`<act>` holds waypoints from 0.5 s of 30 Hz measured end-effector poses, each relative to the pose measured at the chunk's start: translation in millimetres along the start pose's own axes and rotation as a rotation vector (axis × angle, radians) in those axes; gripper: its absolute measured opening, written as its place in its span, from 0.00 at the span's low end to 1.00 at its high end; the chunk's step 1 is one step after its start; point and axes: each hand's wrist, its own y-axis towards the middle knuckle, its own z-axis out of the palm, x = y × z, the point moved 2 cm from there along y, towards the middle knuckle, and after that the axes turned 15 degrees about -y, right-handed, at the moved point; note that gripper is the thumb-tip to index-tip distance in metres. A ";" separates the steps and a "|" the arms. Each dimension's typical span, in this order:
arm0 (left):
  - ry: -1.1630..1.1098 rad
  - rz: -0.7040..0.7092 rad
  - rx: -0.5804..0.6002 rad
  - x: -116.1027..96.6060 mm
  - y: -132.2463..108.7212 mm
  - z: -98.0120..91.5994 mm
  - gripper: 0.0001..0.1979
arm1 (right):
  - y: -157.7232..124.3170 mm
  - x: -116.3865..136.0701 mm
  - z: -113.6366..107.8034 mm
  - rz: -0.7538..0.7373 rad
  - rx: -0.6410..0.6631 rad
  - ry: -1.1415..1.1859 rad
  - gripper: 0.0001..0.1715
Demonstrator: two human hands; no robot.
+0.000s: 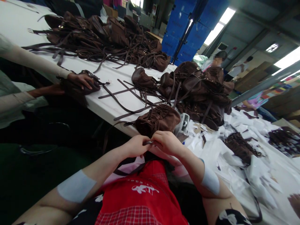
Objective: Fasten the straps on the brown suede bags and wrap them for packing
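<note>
My left hand (137,146) and my right hand (167,142) meet at the table's near edge, in front of my red apron (140,193). Both are closed, fingertips pinched together around a narrow dark strap (149,142) with a small shiny spot. Most of that strap is hidden by my fingers. Just beyond my hands a brown fringed bag (161,120) lies on its side on the white table (103,101). Long dark straps trail from it to the left. A grey-white plastic object (184,122) stands against the bag's right side.
Brown bags (110,34) are heaped along the table's far left, with another pile (201,84) ahead to the right. White paper scraps (217,150) cover the right side. At left, a co-worker's hands (81,82) hold a dark bag (91,86). Blue boxes (180,28) rise behind.
</note>
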 end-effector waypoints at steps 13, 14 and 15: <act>-0.524 -0.127 0.051 -0.4 4.7 -1.1 0.15 | -36.5 3.0 14.1 0.092 -0.131 -0.041 0.22; -0.516 -0.126 0.049 0.0 5.0 -1.1 0.15 | -37.3 2.7 15.8 0.096 -0.132 -0.047 0.22; -0.501 -0.124 0.051 0.3 5.2 -0.8 0.16 | -38.1 3.0 17.5 0.101 -0.140 -0.045 0.22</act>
